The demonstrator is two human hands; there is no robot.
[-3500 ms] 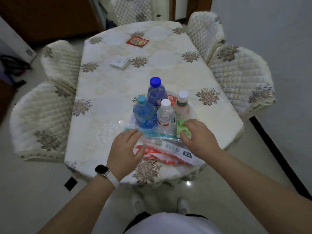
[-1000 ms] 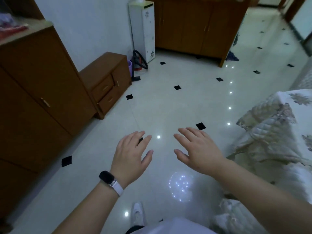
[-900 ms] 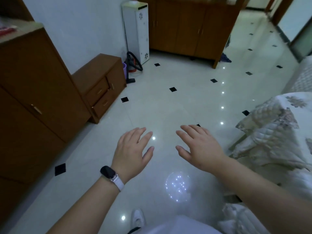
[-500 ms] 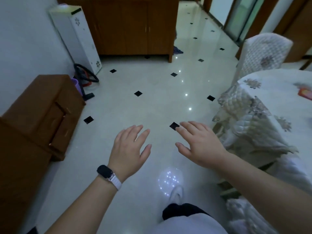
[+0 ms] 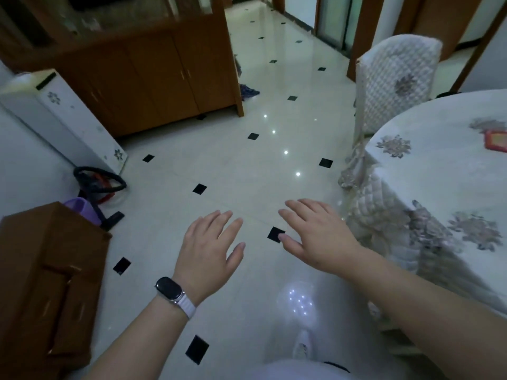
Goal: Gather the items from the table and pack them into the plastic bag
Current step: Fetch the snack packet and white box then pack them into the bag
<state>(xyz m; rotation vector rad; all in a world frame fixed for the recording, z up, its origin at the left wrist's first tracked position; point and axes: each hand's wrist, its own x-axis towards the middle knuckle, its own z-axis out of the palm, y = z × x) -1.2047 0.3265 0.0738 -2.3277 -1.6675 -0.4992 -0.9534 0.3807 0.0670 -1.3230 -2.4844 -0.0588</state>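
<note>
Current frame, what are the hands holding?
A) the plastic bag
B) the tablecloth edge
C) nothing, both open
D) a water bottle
C: the left hand and the right hand are both spread with straight fingers above the tiled floor, and nothing is in either one.

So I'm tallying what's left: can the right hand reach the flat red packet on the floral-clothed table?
Probably not: the right hand hovers over the floor, and the red packet lies far across the table.
</note>
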